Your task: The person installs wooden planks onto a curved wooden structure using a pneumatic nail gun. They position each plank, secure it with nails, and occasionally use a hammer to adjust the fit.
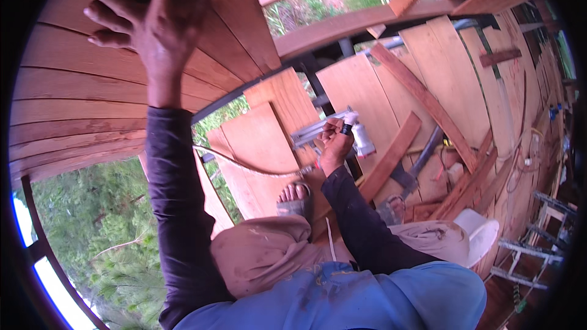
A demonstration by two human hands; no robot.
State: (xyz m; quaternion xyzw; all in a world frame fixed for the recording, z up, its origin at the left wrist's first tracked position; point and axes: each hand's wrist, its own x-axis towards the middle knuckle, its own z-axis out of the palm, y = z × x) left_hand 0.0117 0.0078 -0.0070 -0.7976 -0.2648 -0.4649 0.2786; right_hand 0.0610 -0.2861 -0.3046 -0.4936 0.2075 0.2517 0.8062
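My left hand [162, 32] is open, with its fingers spread against the reddish wooden planks [85, 82] at the upper left. Near the middle, my right hand [334, 148] is closed around the black handle of a nail gun [364, 142]. The tool has a pale, rounded body and a long silver magazine [309, 132] that points left. An air hose [244, 168] runs from close to my right hand toward the left. The nail gun is held apart from the planks, and the fingers on its far side are partly hidden.
Pale boards [354, 88] form the floor, with gaps showing greenery. Loose timber pieces [391, 159] lie to the right, near a white bucket [480, 232]. A ladder-like metal frame [535, 247] stands at lower right. My sandalled foot [295, 198] rests on the boards.
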